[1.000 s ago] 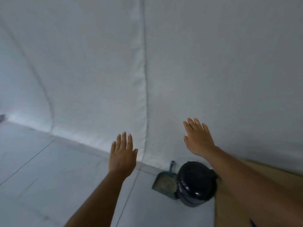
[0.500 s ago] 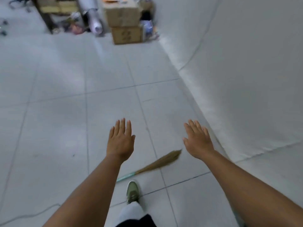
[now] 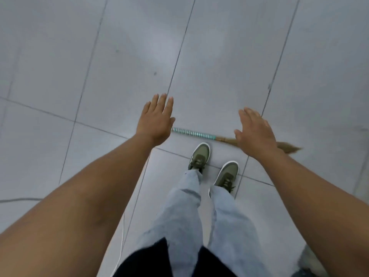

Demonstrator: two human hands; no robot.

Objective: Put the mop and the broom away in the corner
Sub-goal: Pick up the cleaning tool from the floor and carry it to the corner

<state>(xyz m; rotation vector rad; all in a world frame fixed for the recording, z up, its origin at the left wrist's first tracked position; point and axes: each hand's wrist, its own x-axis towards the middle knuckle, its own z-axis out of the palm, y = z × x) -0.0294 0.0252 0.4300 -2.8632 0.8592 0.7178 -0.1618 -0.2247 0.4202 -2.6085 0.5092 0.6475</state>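
Observation:
A short grass broom (image 3: 194, 133) lies flat on the grey tiled floor just ahead of my feet, its teal-wrapped handle pointing left and its straw bristles to the right. My left hand (image 3: 156, 120) hovers palm down over the handle's left end, fingers apart, holding nothing. Above the bristles my right hand (image 3: 255, 132) is spread flat and empty, hiding part of them. No mop is in view.
My two green shoes (image 3: 200, 155) stand on the floor directly behind the broom. A thin white cord (image 3: 119, 254) runs along the tiles at the lower left. A grey fuzzy object (image 3: 308, 260) shows at the lower right edge. Bare tiles stretch ahead.
The view has swung from the wall corner with dustpan and black bin, round and down to the floor. The broom now lies just in front of my feet. Both hands stay spread and empty.

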